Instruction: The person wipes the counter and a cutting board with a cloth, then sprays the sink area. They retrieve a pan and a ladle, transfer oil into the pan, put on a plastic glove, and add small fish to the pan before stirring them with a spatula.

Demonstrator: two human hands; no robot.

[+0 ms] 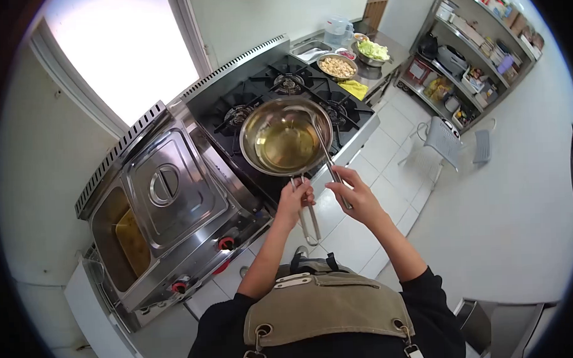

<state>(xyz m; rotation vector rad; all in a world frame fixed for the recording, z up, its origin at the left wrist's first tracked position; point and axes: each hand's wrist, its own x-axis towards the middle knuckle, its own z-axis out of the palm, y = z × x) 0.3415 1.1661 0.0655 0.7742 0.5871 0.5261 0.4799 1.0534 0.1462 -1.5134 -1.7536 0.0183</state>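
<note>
A wide steel pan (253,156) with a pool of clear yellowish oil (288,144) sits on the gas stove (218,105). My left hand (293,201) is closed around its looped metal handle (314,228), near the pan's rim. A long-handled metal utensil (324,142) leans over the right rim, its head inside the pan and its darker grip end (345,201) pointing toward me. The fingers and thumb of my right hand (359,195) are curled about that grip, just right of the pan handle. The utensil's head is too indistinct to name its kind.
Left of the stove stands a steel fryer (129,273) with a lidded section (176,189) and brownish oil. A bowl of light-brown pieces (337,67), a bowl of lettuce (373,51), a yellow cloth (354,88) and a clear jug (338,31) occupy the far counter. Shelves (471,46) stand at right.
</note>
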